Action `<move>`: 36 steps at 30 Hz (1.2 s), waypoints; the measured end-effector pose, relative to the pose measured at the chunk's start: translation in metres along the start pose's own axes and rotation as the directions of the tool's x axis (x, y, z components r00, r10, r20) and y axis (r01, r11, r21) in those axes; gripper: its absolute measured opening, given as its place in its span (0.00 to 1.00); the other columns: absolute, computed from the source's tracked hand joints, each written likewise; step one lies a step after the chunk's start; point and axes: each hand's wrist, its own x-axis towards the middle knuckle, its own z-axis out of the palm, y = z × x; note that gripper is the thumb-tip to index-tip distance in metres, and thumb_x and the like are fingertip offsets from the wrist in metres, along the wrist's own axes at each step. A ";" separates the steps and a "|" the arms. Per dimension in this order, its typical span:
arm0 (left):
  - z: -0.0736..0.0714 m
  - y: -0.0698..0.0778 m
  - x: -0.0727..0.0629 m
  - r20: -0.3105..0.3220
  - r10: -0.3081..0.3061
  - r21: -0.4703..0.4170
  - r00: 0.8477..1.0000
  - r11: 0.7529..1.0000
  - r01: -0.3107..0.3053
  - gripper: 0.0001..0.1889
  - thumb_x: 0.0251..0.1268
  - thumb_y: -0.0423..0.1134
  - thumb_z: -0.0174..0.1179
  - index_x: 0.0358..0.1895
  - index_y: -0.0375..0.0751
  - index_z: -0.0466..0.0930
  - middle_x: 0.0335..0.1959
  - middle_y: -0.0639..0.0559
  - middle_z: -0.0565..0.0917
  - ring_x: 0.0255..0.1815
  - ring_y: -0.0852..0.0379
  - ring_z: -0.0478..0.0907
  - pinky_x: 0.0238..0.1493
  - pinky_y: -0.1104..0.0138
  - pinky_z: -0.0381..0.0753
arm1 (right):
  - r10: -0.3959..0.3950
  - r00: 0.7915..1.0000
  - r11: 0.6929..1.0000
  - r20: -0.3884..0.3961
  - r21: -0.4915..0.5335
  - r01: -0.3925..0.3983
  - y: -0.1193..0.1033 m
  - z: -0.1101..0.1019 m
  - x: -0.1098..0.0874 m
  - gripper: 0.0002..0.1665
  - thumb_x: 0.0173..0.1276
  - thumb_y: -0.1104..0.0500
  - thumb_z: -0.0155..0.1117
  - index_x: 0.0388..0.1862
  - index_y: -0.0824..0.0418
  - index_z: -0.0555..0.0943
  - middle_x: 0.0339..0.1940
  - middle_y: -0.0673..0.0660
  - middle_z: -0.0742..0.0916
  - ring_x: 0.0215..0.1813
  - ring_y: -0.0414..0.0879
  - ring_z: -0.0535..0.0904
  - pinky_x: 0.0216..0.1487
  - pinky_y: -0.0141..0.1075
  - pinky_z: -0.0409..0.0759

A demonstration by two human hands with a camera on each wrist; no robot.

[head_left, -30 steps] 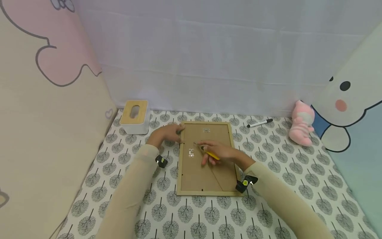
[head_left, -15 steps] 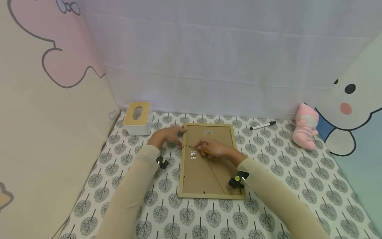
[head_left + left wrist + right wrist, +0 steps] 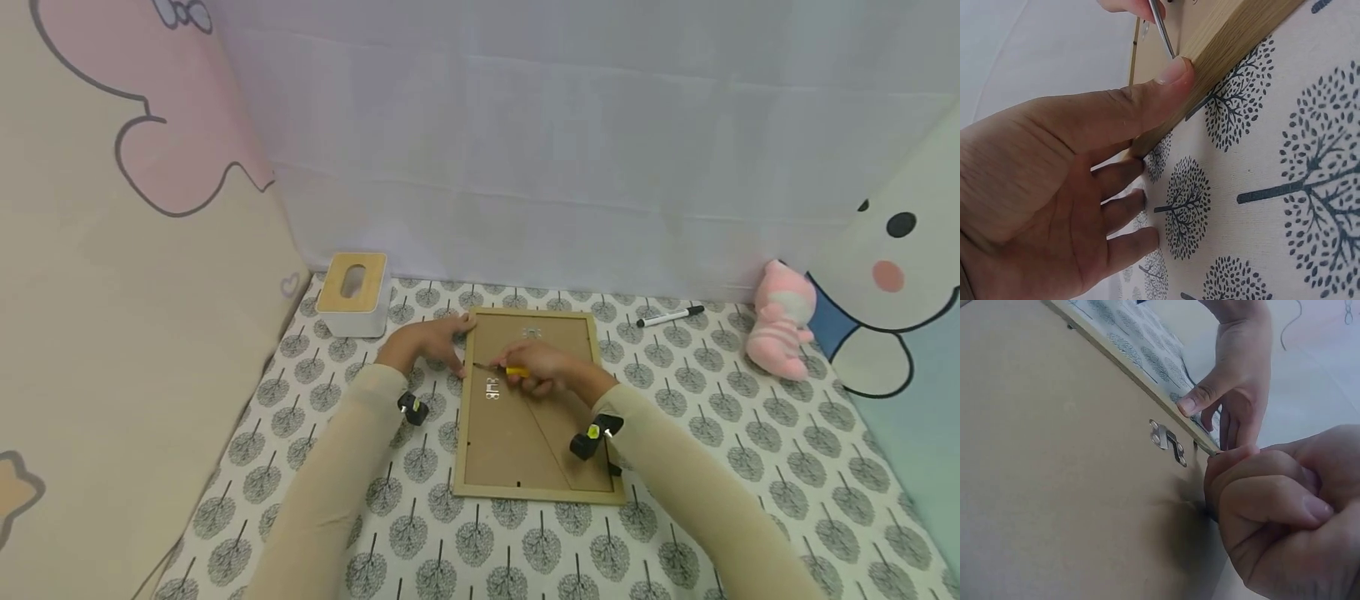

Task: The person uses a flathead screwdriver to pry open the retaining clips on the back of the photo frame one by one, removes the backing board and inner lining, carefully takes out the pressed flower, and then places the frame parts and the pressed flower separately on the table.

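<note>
A picture frame [image 3: 462, 450] lies face down, its brown backing board [image 3: 506, 446] showing small dark tabs along the edges. My right hand [image 3: 542, 364] grips a screwdriver [image 3: 517, 372] by its yellow handle. In the left wrist view the screwdriver's metal shaft [image 3: 1161, 30] reaches the inner side of the frame's left rail, near my left thumb. My left hand [image 3: 431, 340] holds steady at that rail: the thumb presses on the wood and the other fingers extend along its outer side. The curled right fingers [image 3: 1266, 500] hide most of the handle in the right wrist view.
Metal hangers [image 3: 492, 388] sit on the backing board. A tissue box [image 3: 352, 296] with a wooden lid stands at the back left. A marker [image 3: 670, 317] and a pink plush toy [image 3: 782, 321] lie at the back right. Walls and a curtain enclose the tree-print tablecloth [image 3: 420, 533].
My right hand has moved left, bringing the screwdriver's tip to the frame's left rail, and the handle has turned more level. The left hand stays at the rail. The head view has shifted slightly.
</note>
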 end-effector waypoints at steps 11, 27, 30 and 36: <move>0.004 0.010 -0.002 -0.009 -0.054 0.024 0.999 0.998 0.054 0.61 0.55 0.39 0.80 0.87 0.58 0.47 0.91 0.53 0.39 0.91 0.44 0.32 0.88 0.45 0.38 | -0.038 0.998 0.982 -0.056 -0.189 0.027 -0.021 0.007 -0.005 0.23 0.86 0.57 0.41 0.65 0.62 0.81 0.19 0.48 0.73 0.16 0.37 0.56 0.17 0.30 0.58; 0.002 0.011 -0.003 -0.020 -0.064 0.012 0.998 0.998 0.064 0.60 0.54 0.39 0.81 0.87 0.59 0.49 0.90 0.55 0.40 0.91 0.46 0.34 0.89 0.45 0.42 | 0.121 0.993 0.826 0.002 -0.555 -0.100 -0.097 0.034 0.004 0.33 0.85 0.64 0.33 0.87 0.64 0.54 0.10 0.45 0.64 0.14 0.36 0.53 0.19 0.30 0.56; 0.000 0.013 -0.003 -0.012 -0.067 -0.004 0.998 0.998 0.067 0.60 0.53 0.38 0.82 0.86 0.57 0.52 0.90 0.53 0.43 0.91 0.44 0.39 0.88 0.44 0.45 | 0.178 0.984 0.776 0.006 -0.615 -0.137 -0.112 0.039 0.007 0.37 0.84 0.65 0.32 0.89 0.60 0.43 0.09 0.45 0.63 0.13 0.36 0.52 0.19 0.31 0.55; -0.004 0.014 -0.002 0.045 -0.071 -0.009 0.996 0.997 0.071 0.53 0.54 0.37 0.81 0.83 0.44 0.60 0.85 0.44 0.62 0.84 0.42 0.62 0.85 0.47 0.59 | 0.224 0.974 0.709 -0.035 -0.680 -0.188 -0.134 0.047 0.013 0.31 0.85 0.62 0.32 0.80 0.68 0.68 0.09 0.44 0.63 0.14 0.35 0.51 0.19 0.30 0.54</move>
